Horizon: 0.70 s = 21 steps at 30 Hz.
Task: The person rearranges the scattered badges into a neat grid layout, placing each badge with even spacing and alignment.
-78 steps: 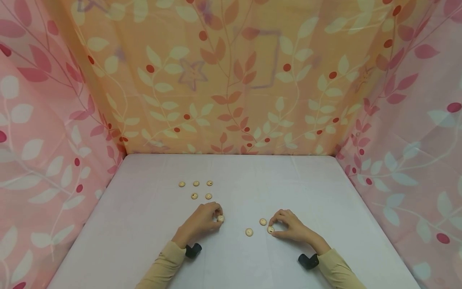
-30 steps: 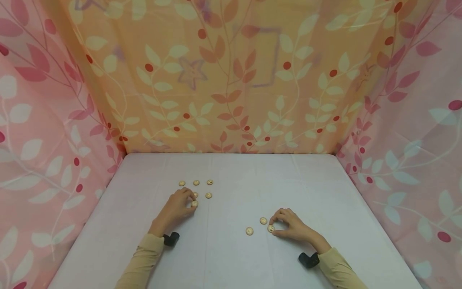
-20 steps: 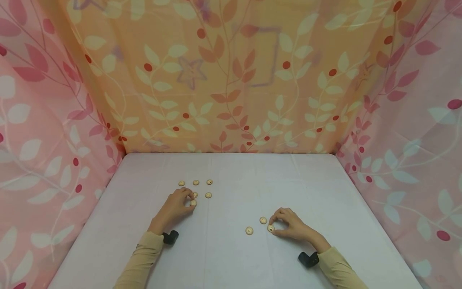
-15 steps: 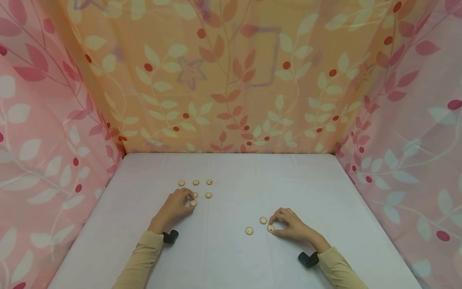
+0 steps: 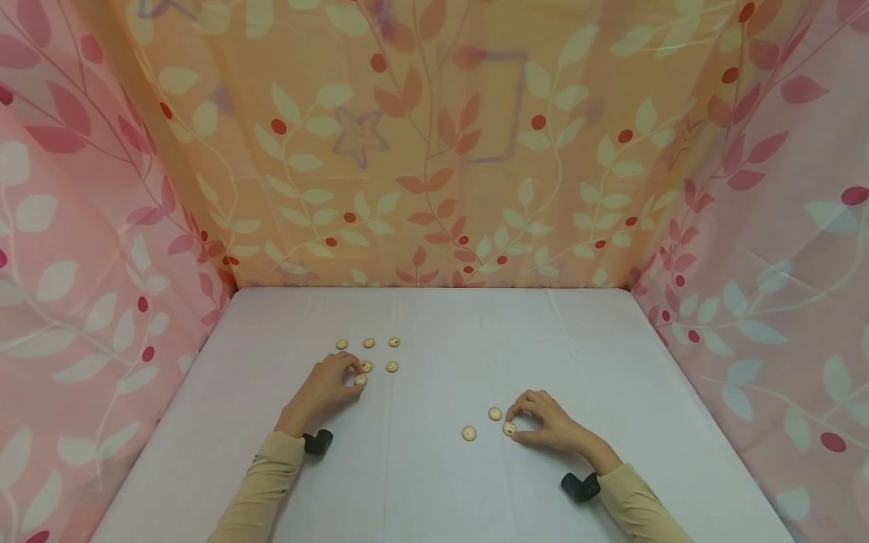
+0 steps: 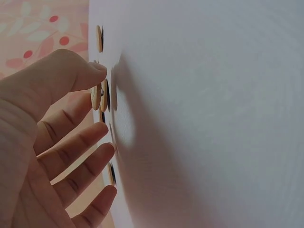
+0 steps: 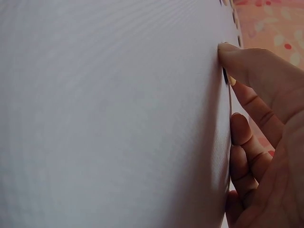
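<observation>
Nearest: right hand (image 5: 548, 422), unmoved, thumb and forefinger pinching a small disc (image 5: 509, 428) by the cloth. Left of it lie a near loose disc (image 5: 469, 434) and, just beside it, a farther loose disc (image 5: 495, 413).
Farther: left hand (image 5: 323, 386) has swung over from mid-table and edged slightly left, its pinched disc (image 5: 360, 379) seemingly just off the cloth. That brings a sixth piece to five; can't tell if it touches the front-row disc (image 5: 367, 367).
Beyond: back row (image 5: 369, 342), bare cloth rightward, far table edge (image 5: 516, 289), floral curtain (image 5: 584, 181).

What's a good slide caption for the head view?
Left hand pinching one tan disc, right hand another, at a white table.
</observation>
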Available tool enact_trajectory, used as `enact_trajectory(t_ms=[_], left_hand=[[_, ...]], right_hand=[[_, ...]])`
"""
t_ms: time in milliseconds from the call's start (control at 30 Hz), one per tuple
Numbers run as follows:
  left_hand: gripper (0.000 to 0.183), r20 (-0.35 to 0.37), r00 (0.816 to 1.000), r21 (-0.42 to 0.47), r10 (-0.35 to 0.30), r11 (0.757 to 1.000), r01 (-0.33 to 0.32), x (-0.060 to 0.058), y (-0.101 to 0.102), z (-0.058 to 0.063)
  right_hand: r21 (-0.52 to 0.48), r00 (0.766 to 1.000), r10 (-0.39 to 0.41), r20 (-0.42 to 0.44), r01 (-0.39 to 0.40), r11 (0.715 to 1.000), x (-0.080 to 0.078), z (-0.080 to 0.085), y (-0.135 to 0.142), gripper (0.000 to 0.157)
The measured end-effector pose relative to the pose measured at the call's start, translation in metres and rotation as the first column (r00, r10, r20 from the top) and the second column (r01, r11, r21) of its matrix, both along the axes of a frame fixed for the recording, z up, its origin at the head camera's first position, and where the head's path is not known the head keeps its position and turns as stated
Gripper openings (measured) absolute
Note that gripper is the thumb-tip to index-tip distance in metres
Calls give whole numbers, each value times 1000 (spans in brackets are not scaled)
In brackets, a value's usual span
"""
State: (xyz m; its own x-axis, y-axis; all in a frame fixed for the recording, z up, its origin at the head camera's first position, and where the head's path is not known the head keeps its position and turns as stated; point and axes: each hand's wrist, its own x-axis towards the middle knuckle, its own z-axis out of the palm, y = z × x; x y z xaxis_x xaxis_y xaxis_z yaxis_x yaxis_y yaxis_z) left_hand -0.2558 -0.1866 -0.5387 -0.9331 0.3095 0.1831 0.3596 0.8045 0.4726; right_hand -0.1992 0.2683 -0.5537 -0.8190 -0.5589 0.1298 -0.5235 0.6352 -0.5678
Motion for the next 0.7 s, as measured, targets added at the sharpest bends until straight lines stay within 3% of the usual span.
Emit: enact_trajectory(t_ms=[700], left_hand=[[22,9,999,17,50,999,-50,-5,-18,2]], right_hand=[[-13,1000,3,11,-3,1000,1,2,0,22]])
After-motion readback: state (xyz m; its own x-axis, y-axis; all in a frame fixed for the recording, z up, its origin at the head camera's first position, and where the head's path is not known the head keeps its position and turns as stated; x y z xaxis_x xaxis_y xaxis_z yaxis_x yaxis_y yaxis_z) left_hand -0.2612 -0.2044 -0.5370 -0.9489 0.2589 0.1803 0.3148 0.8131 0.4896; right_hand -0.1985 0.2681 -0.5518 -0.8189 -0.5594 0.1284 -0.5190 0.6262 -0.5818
